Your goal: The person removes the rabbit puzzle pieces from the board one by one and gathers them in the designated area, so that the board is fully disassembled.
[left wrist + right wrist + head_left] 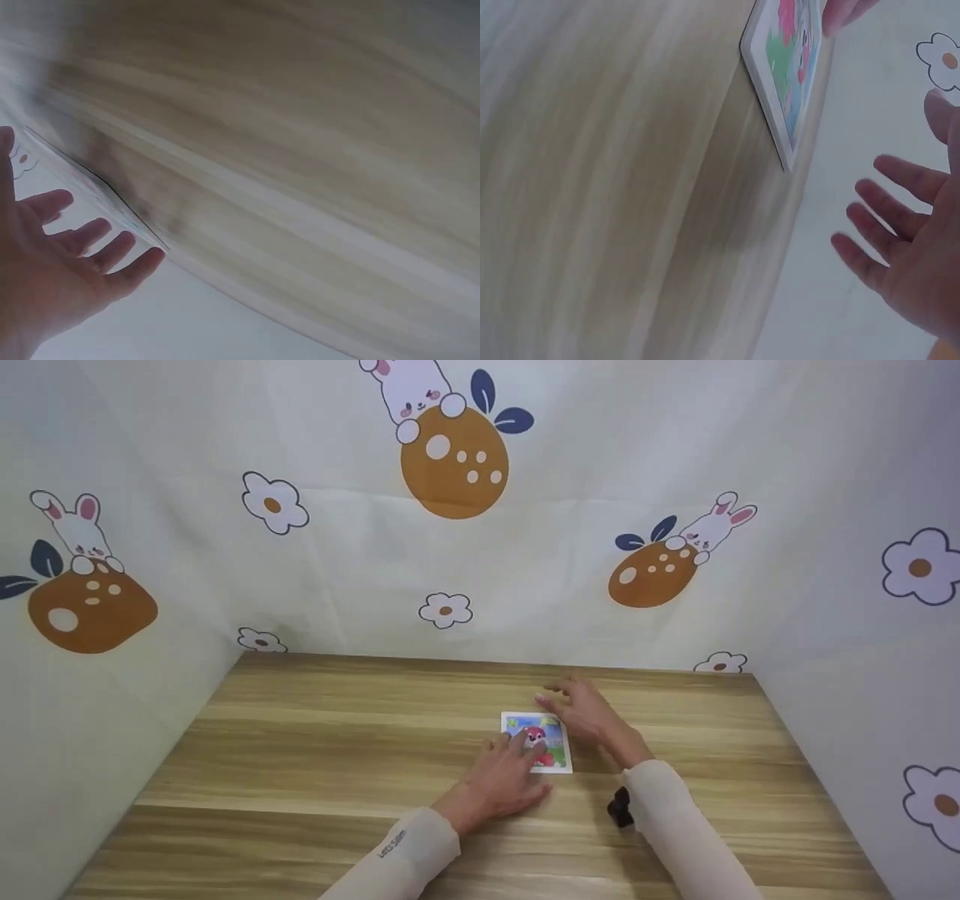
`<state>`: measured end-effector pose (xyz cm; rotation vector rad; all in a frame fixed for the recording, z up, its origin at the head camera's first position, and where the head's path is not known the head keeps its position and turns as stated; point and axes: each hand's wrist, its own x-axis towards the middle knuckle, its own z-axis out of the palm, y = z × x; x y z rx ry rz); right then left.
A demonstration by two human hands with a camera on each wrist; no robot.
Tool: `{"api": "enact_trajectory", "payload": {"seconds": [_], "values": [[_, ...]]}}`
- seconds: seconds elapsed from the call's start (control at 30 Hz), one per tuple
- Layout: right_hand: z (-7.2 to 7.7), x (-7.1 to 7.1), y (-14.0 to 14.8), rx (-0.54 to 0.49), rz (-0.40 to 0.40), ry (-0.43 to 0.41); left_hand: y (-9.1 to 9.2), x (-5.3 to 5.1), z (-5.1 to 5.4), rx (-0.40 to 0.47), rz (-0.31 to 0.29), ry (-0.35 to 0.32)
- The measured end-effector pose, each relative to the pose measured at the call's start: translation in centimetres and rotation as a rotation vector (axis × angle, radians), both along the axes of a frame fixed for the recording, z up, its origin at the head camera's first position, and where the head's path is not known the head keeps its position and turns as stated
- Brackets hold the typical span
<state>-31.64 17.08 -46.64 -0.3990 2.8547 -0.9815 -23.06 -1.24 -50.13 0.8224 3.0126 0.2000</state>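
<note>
A small square picture with a white border and a red animal on it (556, 735) lies flat on the wooden table. Over its lower left part spreads my left hand (501, 781), fingers apart; whether the fingertips touch it I cannot tell. My right hand (589, 711) is at its upper right corner, fingers loosely bent and holding nothing. In the left wrist view the left hand (71, 274) is beside the picture's edge (124, 210). The right wrist view shows the right hand (911, 232) apart from the picture (780, 71).
A small black object (620, 808) is on the table (300, 750) beside the right sleeve. Cloth walls (337, 547) printed with rabbits, oranges and flowers stand at the back and both sides of the table.
</note>
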Motion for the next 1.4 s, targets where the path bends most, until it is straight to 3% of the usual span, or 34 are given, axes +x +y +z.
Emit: {"api": "enact_trajectory", "payload": {"seconds": [0.13, 0.33, 0.63, 1.07, 1.4], "values": [[-0.6, -0.4, -0.5, -0.139, 0.0, -0.049, 1.6, 0.4, 0.1, -0.016, 0.012, 0.026], [-1.4, -0.8, -1.1, -0.162, 0.044, -0.085, 2.5, 0.7, 0.2, -0.027, 0.044, -0.002], [-1.8, -1.2, -1.4, -0.165, 0.028, -0.18, 2.2, 0.7, 1.0, 0.069, 0.08, -0.24], [-2.1, -1.3, -1.7, -0.183, 0.101, -0.185, 1.9, -0.1, 2.4, 0.106, 0.114, -0.416], [-1.9, -1.2, -2.0, -0.157, 0.062, -0.208, 1.7, -0.2, 2.1, 0.173, 0.142, -0.411]]}}
